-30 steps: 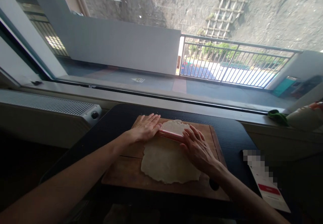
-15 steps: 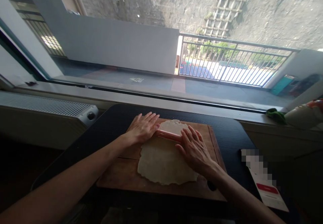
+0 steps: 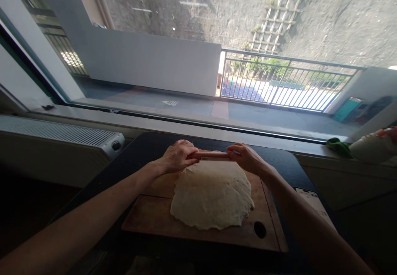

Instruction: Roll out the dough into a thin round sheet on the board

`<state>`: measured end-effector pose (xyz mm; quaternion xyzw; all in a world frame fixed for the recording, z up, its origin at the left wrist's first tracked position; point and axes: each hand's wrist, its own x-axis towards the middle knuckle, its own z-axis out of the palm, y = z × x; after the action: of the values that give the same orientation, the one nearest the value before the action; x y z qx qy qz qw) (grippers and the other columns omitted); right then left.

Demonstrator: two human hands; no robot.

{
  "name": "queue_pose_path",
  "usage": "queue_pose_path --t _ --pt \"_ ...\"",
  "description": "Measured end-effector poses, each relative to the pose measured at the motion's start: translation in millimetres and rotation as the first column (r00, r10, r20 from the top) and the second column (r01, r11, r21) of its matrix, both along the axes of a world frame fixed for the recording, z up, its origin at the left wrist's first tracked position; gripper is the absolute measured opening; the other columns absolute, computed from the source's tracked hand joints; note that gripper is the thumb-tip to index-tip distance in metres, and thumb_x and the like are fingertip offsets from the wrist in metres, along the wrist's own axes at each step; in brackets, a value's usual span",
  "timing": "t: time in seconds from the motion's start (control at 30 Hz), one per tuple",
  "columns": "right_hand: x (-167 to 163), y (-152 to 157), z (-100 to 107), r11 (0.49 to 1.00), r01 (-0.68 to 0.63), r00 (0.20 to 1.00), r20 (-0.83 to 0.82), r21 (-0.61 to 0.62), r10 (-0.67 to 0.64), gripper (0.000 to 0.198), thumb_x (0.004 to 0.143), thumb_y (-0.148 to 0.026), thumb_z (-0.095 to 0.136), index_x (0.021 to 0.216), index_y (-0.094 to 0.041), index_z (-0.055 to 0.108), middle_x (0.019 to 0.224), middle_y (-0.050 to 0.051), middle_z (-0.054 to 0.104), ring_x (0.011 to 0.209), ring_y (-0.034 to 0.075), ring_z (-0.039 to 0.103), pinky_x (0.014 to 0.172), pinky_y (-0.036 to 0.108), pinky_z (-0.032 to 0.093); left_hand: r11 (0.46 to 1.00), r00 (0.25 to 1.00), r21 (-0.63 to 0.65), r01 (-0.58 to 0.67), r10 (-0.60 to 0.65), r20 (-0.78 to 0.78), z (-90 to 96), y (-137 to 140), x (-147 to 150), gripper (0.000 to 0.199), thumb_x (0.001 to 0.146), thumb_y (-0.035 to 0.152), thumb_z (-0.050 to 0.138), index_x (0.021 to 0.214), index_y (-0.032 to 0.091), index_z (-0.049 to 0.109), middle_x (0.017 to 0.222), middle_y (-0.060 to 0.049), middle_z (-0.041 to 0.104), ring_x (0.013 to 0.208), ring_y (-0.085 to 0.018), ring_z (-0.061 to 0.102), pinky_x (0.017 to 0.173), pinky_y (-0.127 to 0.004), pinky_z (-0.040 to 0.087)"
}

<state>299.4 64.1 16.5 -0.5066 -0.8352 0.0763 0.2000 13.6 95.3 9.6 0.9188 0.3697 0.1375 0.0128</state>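
A wide, thin sheet of dough [image 3: 212,196] with an uneven edge lies on a wooden cutting board [image 3: 149,215]. Across its far end is a slim rolling pin [image 3: 214,154], held at both ends. My left hand [image 3: 178,155] has its fingers closed round the pin's left end. The right end is gripped between the thumb and fingers of my right hand [image 3: 248,157]. Whether the pin touches the dough or sits just above it, I cannot tell. Part of the dough's far edge is hidden behind the pin.
The board rests on a dark table [image 3: 145,147] against a window sill [image 3: 273,144]. A phone [image 3: 313,202] lies on the table's right side, partly behind my right forearm. To the left stands a white radiator [image 3: 62,132]. A green cloth [image 3: 338,147] and a pale container [image 3: 370,147] sit on the sill's right.
Both hands have gone from flat and spread on the pin to gripping its ends. The pin has moved toward the dough's far edge, and more of the sheet's right side shows.
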Motion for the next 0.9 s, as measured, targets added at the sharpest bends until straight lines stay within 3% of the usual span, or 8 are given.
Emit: queue_pose_path --t 0.17,0.3,0.37,0.47,0.57,0.77,0.83,0.9 --pt "-3.6 37.0 2.5 0.986 0.144 0.989 0.033 -0.079 -0.142 0.032 0.09 -0.035 0.038 0.088 -0.021 0.067 0.089 0.005 0.063 0.078 0.016 0.057 0.072 0.026 0.04 0.999 1.0 0.046 -0.017 0.016 0.011 11.6 32.8 16.0 0.026 0.079 0.047 0.052 0.083 0.023 0.063 0.085 -0.001 0.061 0.089 -0.019 0.051 0.086 -0.034 0.034" --pt "-7.7 47.4 -3.8 0.946 0.281 0.944 -0.226 0.165 -0.241 0.026 0.086 -0.025 0.043 0.099 -0.02 0.065 0.106 0.006 0.061 0.092 0.016 0.055 0.08 0.024 0.04 0.991 0.991 0.006 -0.132 0.132 0.023 1.8 43.6 6.6 0.028 0.08 0.047 0.049 0.08 0.022 0.061 0.081 -0.002 0.06 0.084 -0.019 0.052 0.077 -0.031 0.037" --pt "-10.6 49.6 -10.8 0.932 0.308 0.93 -0.268 0.189 -0.253 0.026 0.085 -0.024 0.043 0.099 -0.019 0.065 0.101 0.005 0.062 0.087 0.015 0.056 0.077 0.023 0.04 0.975 0.974 -0.027 -0.222 0.223 0.039 -9.5 42.6 -4.0 0.028 0.081 0.047 0.047 0.083 0.022 0.061 0.08 -0.002 0.06 0.082 -0.02 0.053 0.072 -0.03 0.038" --pt "-17.7 51.7 -24.2 0.977 0.213 0.974 -0.092 0.034 -0.209 0.024 0.085 -0.025 0.045 0.093 -0.021 0.068 0.087 0.002 0.066 0.077 0.014 0.057 0.068 0.021 0.039 0.961 0.96 -0.041 -0.274 0.276 0.048 -23.8 36.3 -16.4 0.03 0.08 0.048 0.047 0.088 0.023 0.061 0.083 -0.003 0.06 0.083 -0.02 0.053 0.072 -0.03 0.038" --pt "-24.3 50.0 -31.0 0.974 0.209 0.976 0.084 -0.086 -0.201 0.025 0.085 -0.026 0.046 0.084 -0.02 0.069 0.081 0.003 0.067 0.073 0.014 0.056 0.063 0.022 0.036 0.967 0.966 -0.036 -0.251 0.252 0.055 -27.4 30.6 -20.1 0.03 0.081 0.048 0.046 0.09 0.023 0.061 0.084 -0.003 0.061 0.084 -0.02 0.053 0.073 -0.03 0.038" --pt "-17.6 49.0 -7.7 0.923 0.305 0.943 0.061 0.235 -0.327 0.029 0.089 -0.03 0.039 0.097 -0.023 0.067 0.1 0.004 0.064 0.093 0.018 0.054 0.077 0.025 0.035 0.978 0.978 0.007 -0.208 0.208 0.006 -16.6 34.5 -15.7 0.027 0.08 0.046 0.049 0.082 0.022 0.061 0.081 -0.003 0.061 0.085 -0.02 0.054 0.078 -0.032 0.037" --pt "-13.9 55.7 -2.2 0.932 0.296 0.941 0.101 0.207 -0.322 0.03 0.09 -0.032 0.038 0.101 -0.023 0.065 0.108 0.005 0.062 0.099 0.018 0.052 0.081 0.026 0.034 0.986 0.986 0.006 -0.167 0.167 -0.012 -14.2 37.4 -10.0 0.026 0.08 0.046 0.049 0.084 0.023 0.062 0.084 -0.002 0.061 0.087 -0.02 0.054 0.081 -0.032 0.037" --pt "-12.5 62.6 -3.7 0.959 0.28 0.938 0.201 0.043 -0.283 0.034 0.092 -0.036 0.035 0.099 -0.023 0.066 0.105 0.005 0.063 0.093 0.018 0.054 0.077 0.026 0.036 0.992 0.991 -0.002 -0.128 0.128 -0.028 -12.7 39.3 -2.0 0.027 0.08 0.046 0.048 0.084 0.023 0.061 0.086 -0.002 0.061 0.088 -0.02 0.053 0.084 -0.033 0.036"
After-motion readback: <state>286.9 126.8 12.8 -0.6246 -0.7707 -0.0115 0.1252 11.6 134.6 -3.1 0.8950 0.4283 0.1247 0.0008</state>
